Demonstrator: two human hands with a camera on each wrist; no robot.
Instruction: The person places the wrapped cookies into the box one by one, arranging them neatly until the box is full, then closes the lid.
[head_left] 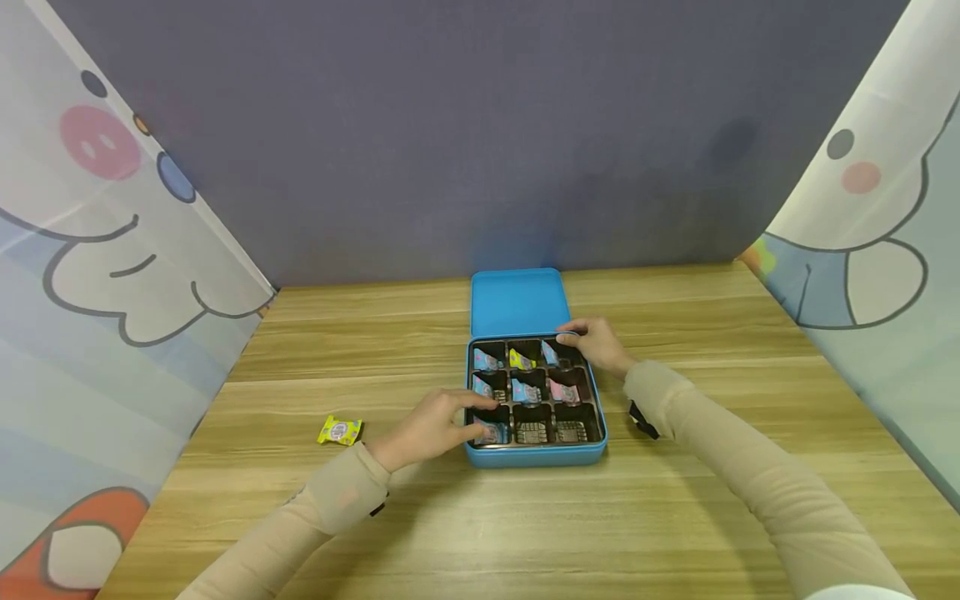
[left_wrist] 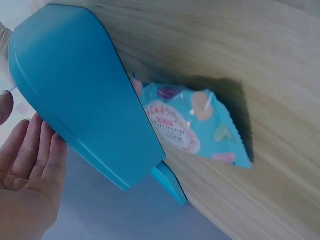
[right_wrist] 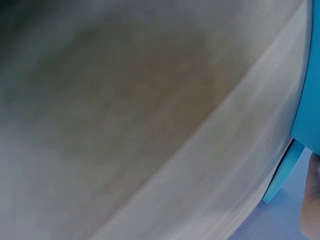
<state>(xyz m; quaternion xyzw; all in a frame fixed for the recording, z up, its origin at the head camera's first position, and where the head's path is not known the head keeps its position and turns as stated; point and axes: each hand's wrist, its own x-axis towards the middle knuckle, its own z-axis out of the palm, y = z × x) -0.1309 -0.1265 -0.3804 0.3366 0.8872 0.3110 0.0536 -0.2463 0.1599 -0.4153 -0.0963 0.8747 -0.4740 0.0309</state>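
A blue lidded box (head_left: pixel 534 458) lies with its lid (head_left: pixel 519 302) back and a dark divided tray (head_left: pixel 512 412) inside. Wrapped packets sit in several compartments, among them a yellow packet (head_left: pixel 521 360), a pink packet (head_left: pixel 564 392) and a blue packet (head_left: pixel 491 431) at the front left. Over that front-left compartment, my left hand (head_left: pixel 431 425) has its index finger stretched out and thumb apart. In the left wrist view its fingers (left_wrist: pixel 49 155) extend along the box. My right hand (head_left: pixel 597 343) grips the box's back right corner, thumb inside the rim.
Left of my left wrist, a yellow packet (head_left: pixel 341 430) lies on the wooden table (head_left: pixel 337 350). Another light blue packet (left_wrist: pixel 187 122) rests on the table beside the box in the left wrist view. A dark partition (head_left: pixel 450 133) stands behind the box.
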